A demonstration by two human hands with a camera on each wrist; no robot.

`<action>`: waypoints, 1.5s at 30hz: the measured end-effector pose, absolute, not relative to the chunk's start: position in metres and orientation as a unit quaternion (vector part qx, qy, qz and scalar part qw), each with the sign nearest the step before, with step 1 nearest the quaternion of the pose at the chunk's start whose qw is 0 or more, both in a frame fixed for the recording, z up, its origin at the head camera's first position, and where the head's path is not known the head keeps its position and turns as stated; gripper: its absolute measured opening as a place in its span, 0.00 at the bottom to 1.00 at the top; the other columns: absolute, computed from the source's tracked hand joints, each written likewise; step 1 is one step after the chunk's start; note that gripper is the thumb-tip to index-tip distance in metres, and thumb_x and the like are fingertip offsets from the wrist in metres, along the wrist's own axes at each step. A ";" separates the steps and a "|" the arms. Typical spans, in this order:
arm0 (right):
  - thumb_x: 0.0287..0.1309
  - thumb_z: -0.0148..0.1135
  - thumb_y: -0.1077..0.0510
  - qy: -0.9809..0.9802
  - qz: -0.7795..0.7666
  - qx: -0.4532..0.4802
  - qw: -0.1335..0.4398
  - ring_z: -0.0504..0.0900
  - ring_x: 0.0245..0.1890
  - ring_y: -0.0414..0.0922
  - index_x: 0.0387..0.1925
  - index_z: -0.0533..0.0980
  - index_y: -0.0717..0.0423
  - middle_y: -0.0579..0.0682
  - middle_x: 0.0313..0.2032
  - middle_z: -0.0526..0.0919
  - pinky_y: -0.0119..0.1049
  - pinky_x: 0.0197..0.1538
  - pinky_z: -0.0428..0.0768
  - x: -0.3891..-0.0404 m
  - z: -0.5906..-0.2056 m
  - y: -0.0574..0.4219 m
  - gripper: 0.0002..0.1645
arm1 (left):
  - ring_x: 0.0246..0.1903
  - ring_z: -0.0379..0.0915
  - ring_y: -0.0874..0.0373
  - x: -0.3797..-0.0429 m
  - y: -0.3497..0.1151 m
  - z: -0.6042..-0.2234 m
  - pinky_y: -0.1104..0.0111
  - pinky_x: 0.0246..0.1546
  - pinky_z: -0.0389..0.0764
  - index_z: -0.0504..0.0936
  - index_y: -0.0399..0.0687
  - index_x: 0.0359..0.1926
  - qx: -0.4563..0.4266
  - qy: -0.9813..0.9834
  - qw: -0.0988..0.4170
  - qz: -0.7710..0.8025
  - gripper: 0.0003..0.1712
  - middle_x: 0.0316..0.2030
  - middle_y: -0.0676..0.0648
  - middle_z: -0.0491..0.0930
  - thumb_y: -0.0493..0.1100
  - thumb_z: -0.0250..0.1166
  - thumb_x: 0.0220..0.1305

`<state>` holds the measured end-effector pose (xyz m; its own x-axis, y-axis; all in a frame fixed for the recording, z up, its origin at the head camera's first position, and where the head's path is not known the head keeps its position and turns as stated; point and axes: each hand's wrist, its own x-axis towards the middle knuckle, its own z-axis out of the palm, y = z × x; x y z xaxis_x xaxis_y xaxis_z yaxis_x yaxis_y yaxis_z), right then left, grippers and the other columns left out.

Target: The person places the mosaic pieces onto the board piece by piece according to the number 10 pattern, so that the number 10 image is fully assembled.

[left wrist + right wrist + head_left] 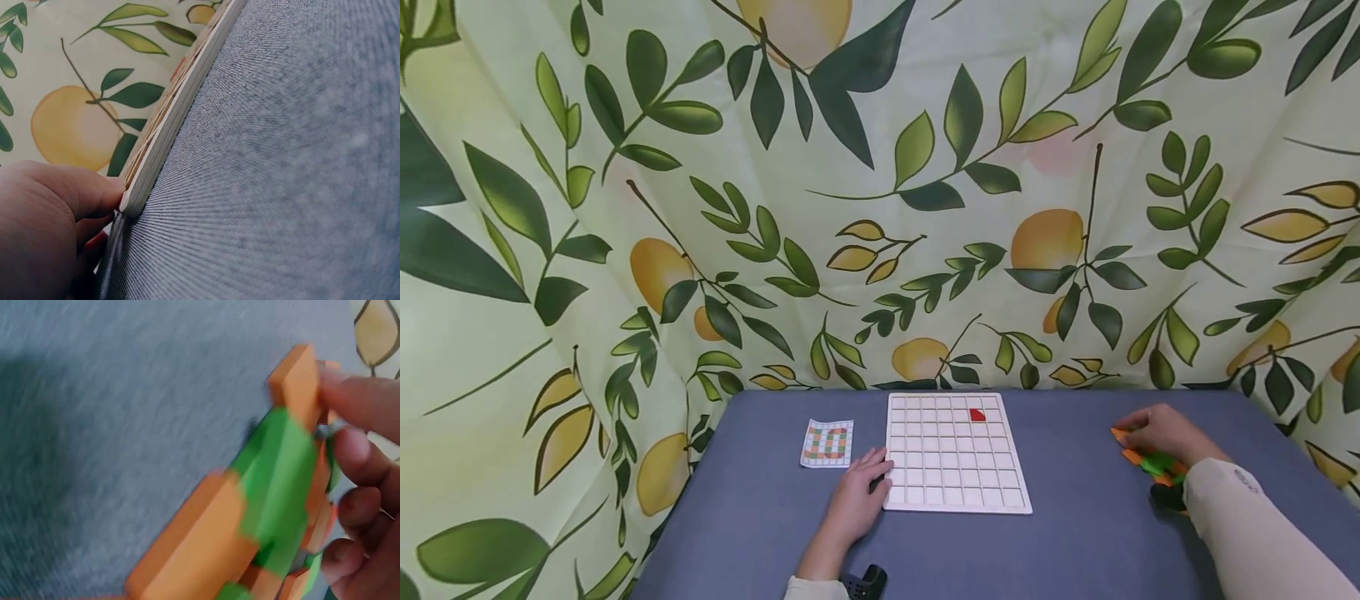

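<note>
A white gridded board point(955, 492) lies on the table. One red piece with a curved side point(977, 415) sits in a cell near its far right. My left hand point(856, 497) rests at the board's left edge, fingers extended; in the left wrist view, the thumb point(94, 190) touches a corner of the board point(178, 115). Over at the right, my right hand point(1168, 433) is at a pile of orange and green pieces point(1159, 465). The right wrist view shows its fingertips pinching an orange piece point(295, 381) at the pile's end, partly hidden by the fingers.
A small printed card with a coloured grid pattern point(827, 443) lies left of the board. The blue-grey table point(752, 500) meets a leaf-and-fruit patterned cloth point(865, 317) behind and on the sides. Green pieces point(275, 481) overlap orange ones in the pile.
</note>
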<state>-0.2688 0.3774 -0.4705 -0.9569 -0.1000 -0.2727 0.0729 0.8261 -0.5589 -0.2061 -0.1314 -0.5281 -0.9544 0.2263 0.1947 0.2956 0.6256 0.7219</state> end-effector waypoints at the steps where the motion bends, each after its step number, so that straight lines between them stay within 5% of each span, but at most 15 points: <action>1: 0.53 0.69 0.56 0.943 -0.297 -0.015 0.150 0.79 0.38 0.49 0.51 0.81 0.66 0.65 0.43 0.84 0.45 0.40 0.81 -0.269 -0.471 0.376 0.24 | 0.68 0.65 0.44 -0.206 -0.131 -0.528 0.47 0.71 0.60 0.83 0.39 0.55 -0.144 -0.900 0.043 -0.409 0.17 0.64 0.43 0.75 0.37 0.62 0.66; 4: 0.52 0.68 0.61 0.940 -0.303 -0.032 0.154 0.77 0.33 0.46 0.54 0.78 0.69 0.58 0.34 0.84 0.39 0.35 0.78 -0.271 -0.472 0.372 0.27 | 0.68 0.65 0.44 -0.205 -0.131 -0.528 0.48 0.71 0.60 0.83 0.39 0.54 -0.144 -0.899 0.043 -0.412 0.17 0.64 0.43 0.75 0.37 0.62 0.66; 9: 0.55 0.69 0.55 0.944 -0.294 -0.047 0.141 0.80 0.33 0.45 0.52 0.78 0.72 0.61 0.37 0.85 0.42 0.36 0.82 -0.273 -0.472 0.367 0.28 | 0.68 0.65 0.45 -0.205 -0.131 -0.529 0.48 0.71 0.61 0.83 0.40 0.55 -0.142 -0.901 0.042 -0.409 0.17 0.64 0.43 0.75 0.37 0.62 0.66; 13: 0.57 0.69 0.49 0.967 -0.230 -0.060 0.097 0.80 0.33 0.45 0.43 0.83 0.67 0.59 0.36 0.86 0.47 0.38 0.83 -0.279 -0.475 0.358 0.24 | 0.68 0.65 0.45 -0.206 -0.131 -0.529 0.48 0.71 0.60 0.83 0.40 0.55 -0.142 -0.901 0.043 -0.408 0.17 0.64 0.43 0.74 0.37 0.62 0.66; 20: 0.54 0.66 0.58 0.976 -0.189 -0.099 0.034 0.73 0.23 0.41 0.24 0.83 0.56 0.46 0.23 0.81 0.36 0.26 0.74 -0.294 -0.476 0.305 0.07 | 0.68 0.65 0.44 -0.204 -0.131 -0.528 0.47 0.71 0.61 0.83 0.39 0.55 -0.142 -0.900 0.047 -0.409 0.17 0.64 0.43 0.75 0.36 0.62 0.66; 29: 0.52 0.69 0.58 0.973 -0.201 -0.107 0.030 0.83 0.37 0.55 0.38 0.84 0.66 0.61 0.36 0.86 0.54 0.42 0.82 -0.300 -0.469 0.296 0.15 | 0.68 0.65 0.45 -0.206 -0.129 -0.525 0.47 0.71 0.60 0.82 0.39 0.55 -0.147 -0.896 0.047 -0.417 0.18 0.64 0.42 0.75 0.36 0.62 0.66; 35: 0.44 0.67 0.64 0.962 -0.227 -0.124 0.085 0.83 0.44 0.61 0.45 0.80 0.74 0.69 0.42 0.84 0.54 0.45 0.83 -0.298 -0.465 0.312 0.24 | 0.68 0.66 0.43 -0.209 -0.132 -0.524 0.46 0.70 0.61 0.83 0.38 0.55 -0.156 -0.896 0.060 -0.412 0.17 0.63 0.41 0.75 0.36 0.63 0.66; 45: 0.48 0.67 0.60 0.977 -0.142 -0.147 0.055 0.79 0.29 0.46 0.33 0.83 0.61 0.52 0.30 0.85 0.48 0.36 0.82 -0.300 -0.476 0.285 0.10 | 0.67 0.66 0.43 -0.205 -0.132 -0.525 0.46 0.70 0.61 0.82 0.37 0.55 -0.154 -0.897 0.053 -0.411 0.17 0.63 0.41 0.75 0.36 0.62 0.65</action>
